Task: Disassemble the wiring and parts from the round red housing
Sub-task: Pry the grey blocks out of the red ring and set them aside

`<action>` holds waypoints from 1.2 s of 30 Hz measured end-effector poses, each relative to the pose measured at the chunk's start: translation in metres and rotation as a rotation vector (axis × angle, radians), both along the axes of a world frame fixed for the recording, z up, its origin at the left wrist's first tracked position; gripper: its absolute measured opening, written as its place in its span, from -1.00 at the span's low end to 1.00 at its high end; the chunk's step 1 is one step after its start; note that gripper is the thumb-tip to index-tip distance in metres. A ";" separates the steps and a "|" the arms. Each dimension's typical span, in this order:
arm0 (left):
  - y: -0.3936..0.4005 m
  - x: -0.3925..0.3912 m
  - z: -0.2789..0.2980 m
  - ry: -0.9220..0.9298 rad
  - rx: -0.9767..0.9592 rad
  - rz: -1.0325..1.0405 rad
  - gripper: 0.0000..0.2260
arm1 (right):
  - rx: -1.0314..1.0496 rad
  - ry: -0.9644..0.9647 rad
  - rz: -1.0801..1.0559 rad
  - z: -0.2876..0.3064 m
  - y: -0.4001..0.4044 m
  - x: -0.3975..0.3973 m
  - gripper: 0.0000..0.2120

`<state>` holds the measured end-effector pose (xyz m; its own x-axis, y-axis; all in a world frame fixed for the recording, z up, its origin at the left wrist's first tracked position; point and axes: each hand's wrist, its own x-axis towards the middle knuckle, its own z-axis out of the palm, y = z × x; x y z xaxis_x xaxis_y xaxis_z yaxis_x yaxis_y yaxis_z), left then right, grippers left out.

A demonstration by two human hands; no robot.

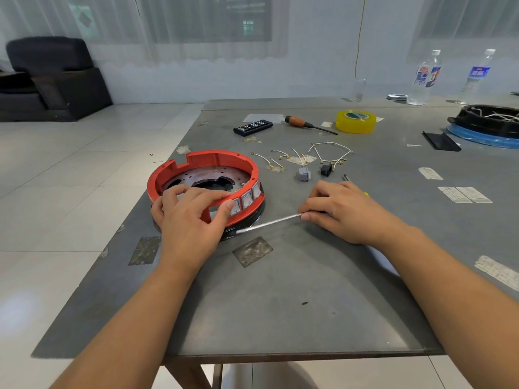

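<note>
Round red plastic housing (pixel 207 161) on the grey metal table (pixel 295 290), near its left edge.
I see my left hand (pixel 191 220) gripping the housing's near rim, thumb on a grey rocker switch (pixel 235 207); my right hand (pixel 342 210) pinches a long silver-shafted screwdriver (pixel 269 224), tip at the housing's black base (pixel 247 220). Loose white wires (pixel 303 155) lie beyond.

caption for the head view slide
Left hand steadies red housing; right hand works screwdriver under its base.

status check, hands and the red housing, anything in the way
Left hand grips red housing rim. Right hand holds screwdriver, tip at housing base. Three switches still mounted. Nothing blocking.
</note>
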<state>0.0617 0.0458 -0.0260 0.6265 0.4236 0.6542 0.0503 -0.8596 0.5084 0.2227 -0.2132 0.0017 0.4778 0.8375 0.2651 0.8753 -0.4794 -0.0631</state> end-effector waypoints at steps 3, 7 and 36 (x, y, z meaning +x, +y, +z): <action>0.001 0.001 0.000 -0.020 -0.024 -0.006 -0.79 | 0.054 0.023 -0.036 0.002 -0.004 0.002 -0.54; 0.002 0.004 -0.001 -0.011 0.004 -0.008 -0.79 | 0.076 -0.073 -0.096 0.002 -0.007 0.002 -0.50; 0.003 0.005 -0.001 -0.060 -0.074 -0.048 -0.79 | -0.055 -0.207 -0.139 0.001 0.011 0.027 -0.56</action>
<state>0.0664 0.0490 -0.0270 0.6074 0.4429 0.6595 -0.0222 -0.8204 0.5714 0.2494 -0.2023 0.0024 0.5297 0.7836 0.3247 0.7925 -0.5936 0.1399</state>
